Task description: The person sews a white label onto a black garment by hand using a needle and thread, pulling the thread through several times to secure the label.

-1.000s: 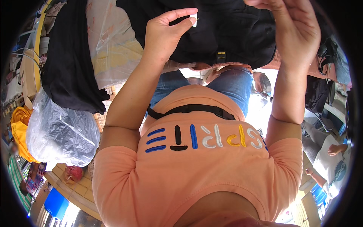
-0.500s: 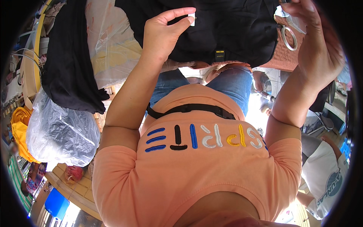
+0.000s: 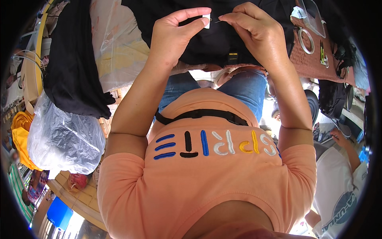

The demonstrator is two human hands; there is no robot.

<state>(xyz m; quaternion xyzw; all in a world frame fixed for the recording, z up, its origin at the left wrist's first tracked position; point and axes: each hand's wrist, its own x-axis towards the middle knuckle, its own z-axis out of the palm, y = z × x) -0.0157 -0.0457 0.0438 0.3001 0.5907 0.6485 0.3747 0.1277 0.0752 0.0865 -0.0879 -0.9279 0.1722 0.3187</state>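
Observation:
My left hand (image 3: 173, 36) pinches a small flat white piece (image 3: 207, 22) between thumb and forefinger, with a tiny metallic bit at its right edge. Facing it, my right hand (image 3: 260, 34) holds a thin needle (image 3: 217, 21) in its fingertips, the point toward the white piece and a short gap between them. Any thread is too fine to make out. Beneath both hands spreads black fabric (image 3: 215, 44) over the table and toward my lap. A small black label with a yellow band (image 3: 232, 58) lies on it near the front edge.
On the brown table cover (image 3: 296, 65) at right lie a white ring (image 3: 301, 39) and yellow-green thread snips (image 3: 322, 55). Black cloth (image 3: 71, 63) hangs at left above a plastic-wrapped bundle (image 3: 65, 135). Another person in a white shirt (image 3: 332, 171) is at lower right.
My right hand has swung in from the far right to beside my left hand, with the needle now visible. The left hand and white piece have shifted slightly right.

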